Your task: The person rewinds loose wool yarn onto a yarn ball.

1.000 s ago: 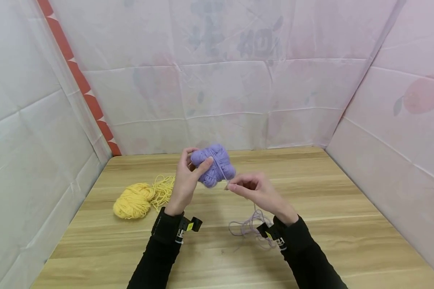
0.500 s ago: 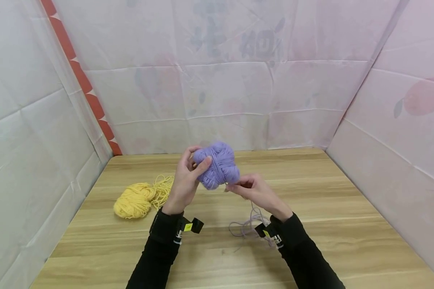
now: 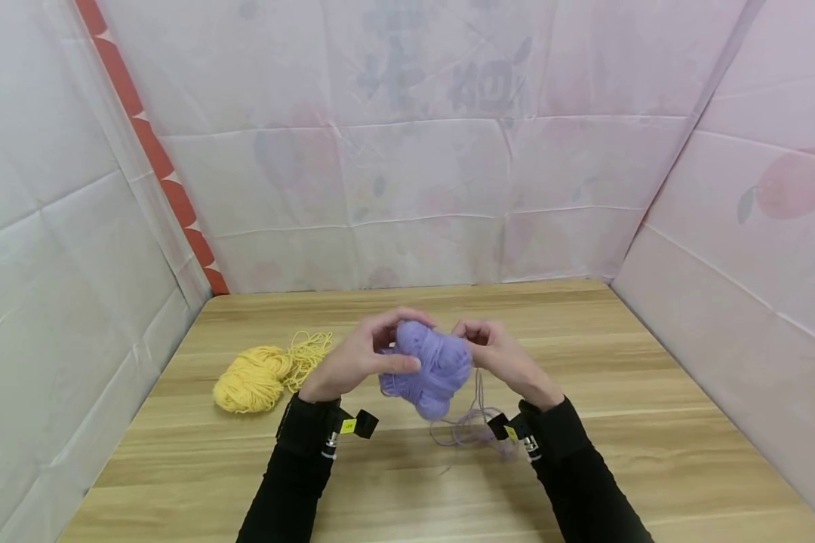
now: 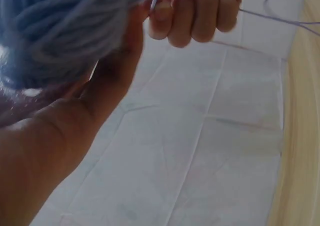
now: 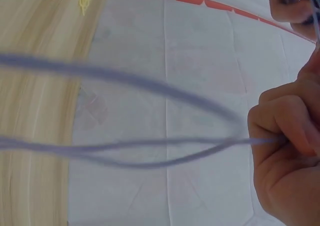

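A purple ball of yarn (image 3: 431, 369) is held above the table by my left hand (image 3: 363, 358), thumb on its near face and fingers over its top. In the left wrist view the yarn ball (image 4: 65, 33) fills the upper left corner. Close to the ball's right side, my right hand (image 3: 502, 358) pinches a strand of the purple yarn. From the curled fingers (image 5: 287, 116) in the right wrist view, the purple strand (image 5: 200, 141) runs off to the left. Loose purple loops (image 3: 472, 430) lie on the table below the right hand.
A yellow ball of yarn (image 3: 251, 379) with a loose yellow tangle (image 3: 307, 358) lies on the wooden table (image 3: 394, 483) to the left. Pale sheets (image 3: 421, 173) hang as walls at the back and both sides.
The purple ball has come down and slightly right, turned in my left hand. My right hand has shifted a little rightward and stays beside the ball with the strand.
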`<state>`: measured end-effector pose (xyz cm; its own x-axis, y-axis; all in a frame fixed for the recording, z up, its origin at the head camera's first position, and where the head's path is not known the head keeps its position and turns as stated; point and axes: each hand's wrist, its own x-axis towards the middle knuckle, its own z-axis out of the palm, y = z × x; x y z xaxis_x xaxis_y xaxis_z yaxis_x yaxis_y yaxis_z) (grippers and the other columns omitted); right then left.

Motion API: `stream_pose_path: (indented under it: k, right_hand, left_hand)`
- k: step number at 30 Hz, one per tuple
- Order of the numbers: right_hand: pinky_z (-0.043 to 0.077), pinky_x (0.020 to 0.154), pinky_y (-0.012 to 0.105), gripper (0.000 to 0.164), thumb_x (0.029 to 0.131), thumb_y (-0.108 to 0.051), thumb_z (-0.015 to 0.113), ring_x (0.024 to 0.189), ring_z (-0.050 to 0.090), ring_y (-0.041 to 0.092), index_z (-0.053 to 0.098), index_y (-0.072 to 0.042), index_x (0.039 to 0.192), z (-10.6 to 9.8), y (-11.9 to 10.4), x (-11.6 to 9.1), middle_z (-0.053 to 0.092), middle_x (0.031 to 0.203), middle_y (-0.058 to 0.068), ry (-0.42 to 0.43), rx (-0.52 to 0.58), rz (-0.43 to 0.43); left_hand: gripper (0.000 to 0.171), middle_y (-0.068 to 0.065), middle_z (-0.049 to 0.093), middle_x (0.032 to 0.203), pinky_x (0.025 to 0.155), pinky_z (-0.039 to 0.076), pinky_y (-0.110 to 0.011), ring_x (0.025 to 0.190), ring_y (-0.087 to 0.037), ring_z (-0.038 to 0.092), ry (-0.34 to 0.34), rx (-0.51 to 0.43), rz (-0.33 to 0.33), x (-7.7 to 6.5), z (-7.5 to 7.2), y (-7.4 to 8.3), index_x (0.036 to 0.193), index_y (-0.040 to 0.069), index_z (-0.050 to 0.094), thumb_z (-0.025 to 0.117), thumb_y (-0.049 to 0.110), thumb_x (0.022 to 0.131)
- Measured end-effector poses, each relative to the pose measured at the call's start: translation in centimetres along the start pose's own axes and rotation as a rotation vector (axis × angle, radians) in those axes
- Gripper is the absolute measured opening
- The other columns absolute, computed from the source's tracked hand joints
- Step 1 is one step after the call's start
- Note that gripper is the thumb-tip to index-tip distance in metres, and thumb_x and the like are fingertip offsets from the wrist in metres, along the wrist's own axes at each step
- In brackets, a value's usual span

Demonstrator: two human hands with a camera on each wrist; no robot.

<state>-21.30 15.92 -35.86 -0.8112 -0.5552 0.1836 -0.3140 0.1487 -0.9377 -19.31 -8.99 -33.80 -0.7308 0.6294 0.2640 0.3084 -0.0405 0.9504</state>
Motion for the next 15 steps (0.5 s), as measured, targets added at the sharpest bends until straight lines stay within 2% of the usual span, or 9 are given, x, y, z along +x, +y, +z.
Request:
stream_pose_path:
  k: [4,7,11,15]
  right_hand:
    - [0.037,0.053,0.023,0.022,0.098,-0.027,0.056,0.059,0.042,0.007,0.060,-0.007,0.089,-0.1,-0.1,0.0,0.045,0.067,-0.006,0.063,-0.011,0.051]
    - [0.027,0.049,0.027,0.025,0.098,-0.027,0.056,0.054,0.031,0.013,0.059,-0.003,0.092,-0.1,-0.3,-0.1,0.032,0.062,-0.003,0.105,0.002,0.039]
    - [0.027,0.049,0.028,0.022,0.098,-0.024,0.056,0.053,0.028,0.016,0.061,-0.003,0.098,-0.1,-0.7,-0.5,0.031,0.061,-0.003,0.148,0.038,0.013]
    - [0.029,0.050,0.028,0.019,0.099,-0.023,0.055,0.053,0.030,0.016,0.063,-0.006,0.103,0.0,-1.2,-0.8,0.033,0.062,-0.003,0.157,0.029,-0.033]
  left_hand:
    - [0.047,-0.004,0.058,0.125,0.085,0.056,-0.039,0.105,-0.024,0.060,-0.086,0.123,-0.038,0.3,0.2,-0.3,0.127,0.020,0.057,0.076,0.016,0.083]
    - [0.048,-0.003,0.058,0.126,0.085,0.057,-0.036,0.107,-0.021,0.061,-0.100,0.173,-0.059,0.5,0.4,-0.6,0.126,0.018,0.057,0.076,0.015,0.083]
    - [0.047,-0.005,0.059,0.124,0.082,0.057,-0.034,0.105,-0.021,0.061,-0.047,0.227,-0.077,0.7,0.6,-0.9,0.124,0.017,0.058,0.078,0.015,0.081]
    - [0.047,-0.005,0.060,0.120,0.078,0.057,-0.033,0.103,-0.021,0.061,0.014,0.268,-0.090,0.8,0.7,-0.9,0.122,0.021,0.058,0.079,0.018,0.080]
